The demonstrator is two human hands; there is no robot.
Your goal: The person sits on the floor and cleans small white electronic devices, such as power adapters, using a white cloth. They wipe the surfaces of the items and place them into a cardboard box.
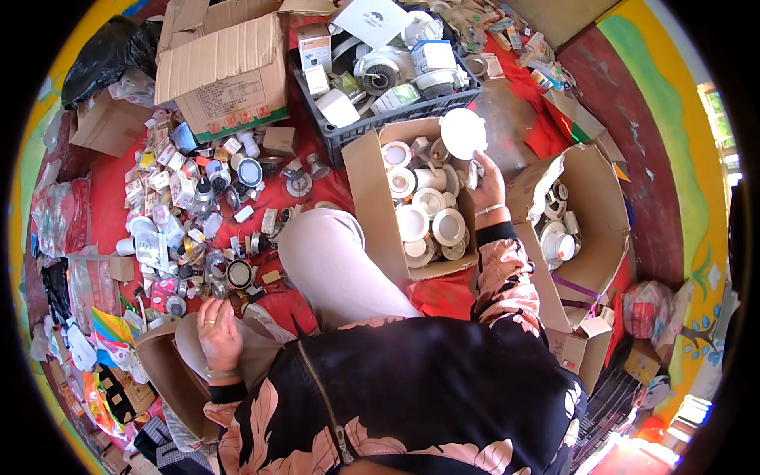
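A round white downlight is held up by my right hand, its fingers closed at the lamp's lower right edge. Just beneath it stands an open cardboard box with several white round downlights inside. Over my bent left knee, my left hand has its fingers loosely extended with nothing visible in them. Beyond those fingers, a pile of mixed lamps and small boxes covers the red floor cloth.
A second cardboard box with white lamps stands at the right. Toward the back are a black crate of lamps and boxes and a large carton. Another open box is beside my left leg. Plastic bags line the left.
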